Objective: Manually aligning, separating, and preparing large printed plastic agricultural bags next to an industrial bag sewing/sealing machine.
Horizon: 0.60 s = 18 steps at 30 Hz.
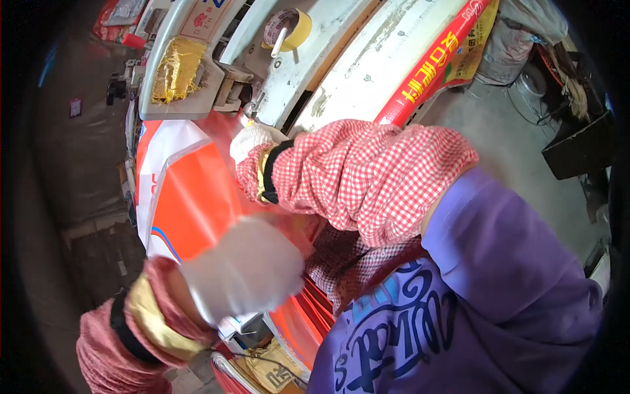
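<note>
A red and white plastic sack (pixel 197 203) with a glossy surface hangs over the edge of a worktable, below a sewing machine (pixel 190 59). My right hand (pixel 254 140) wears a white glove and is at the sack's upper edge, close to the machine's needle area. Its fingers are mostly hidden behind the glove's back and the checked sleeve. My left hand (pixel 244 266), in a pale glove, is over the lower part of the sack. Motion smears its fingers, so I cannot make out any grip.
A roll of yellow tape (pixel 298 29) with a white stick lies on the machine table (pixel 298 65). Behind my right arm lies a long red and white printed sack (pixel 420 75). More folded red sacks (pixel 308 315) are by my lap. Grey bags (pixel 505 52) stand at the far right.
</note>
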Tool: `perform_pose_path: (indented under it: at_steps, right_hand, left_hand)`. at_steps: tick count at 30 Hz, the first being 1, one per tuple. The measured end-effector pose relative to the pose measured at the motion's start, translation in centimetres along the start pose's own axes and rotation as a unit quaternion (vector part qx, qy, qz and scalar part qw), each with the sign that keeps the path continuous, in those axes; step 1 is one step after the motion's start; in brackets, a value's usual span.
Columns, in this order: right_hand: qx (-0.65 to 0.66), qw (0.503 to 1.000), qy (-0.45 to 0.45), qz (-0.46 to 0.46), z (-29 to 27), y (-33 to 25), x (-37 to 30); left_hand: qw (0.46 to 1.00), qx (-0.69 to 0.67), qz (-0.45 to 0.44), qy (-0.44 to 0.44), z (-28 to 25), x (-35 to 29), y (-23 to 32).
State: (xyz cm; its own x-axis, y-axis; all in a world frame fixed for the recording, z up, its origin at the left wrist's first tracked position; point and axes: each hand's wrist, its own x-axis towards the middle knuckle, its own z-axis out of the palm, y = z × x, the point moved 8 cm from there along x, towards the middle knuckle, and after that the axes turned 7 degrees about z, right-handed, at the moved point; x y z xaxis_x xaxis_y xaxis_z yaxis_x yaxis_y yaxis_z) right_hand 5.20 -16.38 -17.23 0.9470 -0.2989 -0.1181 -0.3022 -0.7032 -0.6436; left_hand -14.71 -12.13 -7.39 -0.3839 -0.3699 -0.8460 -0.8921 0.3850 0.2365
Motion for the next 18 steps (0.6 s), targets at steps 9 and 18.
perform_pose_path:
  at_steps: [9, 18]
  right_hand:
    - [0.015, 0.998, 0.015, -0.056, 0.7, 0.3, 1.4]
    - [0.103, 0.966, 0.007, -0.238, 3.1, -0.6, 3.1]
  left_hand:
    - [0.868, -0.352, -0.289, 0.199, 2.2, -2.6, -1.6]
    - [0.987, -0.114, -0.107, -0.04, 0.3, 0.5, 2.1]
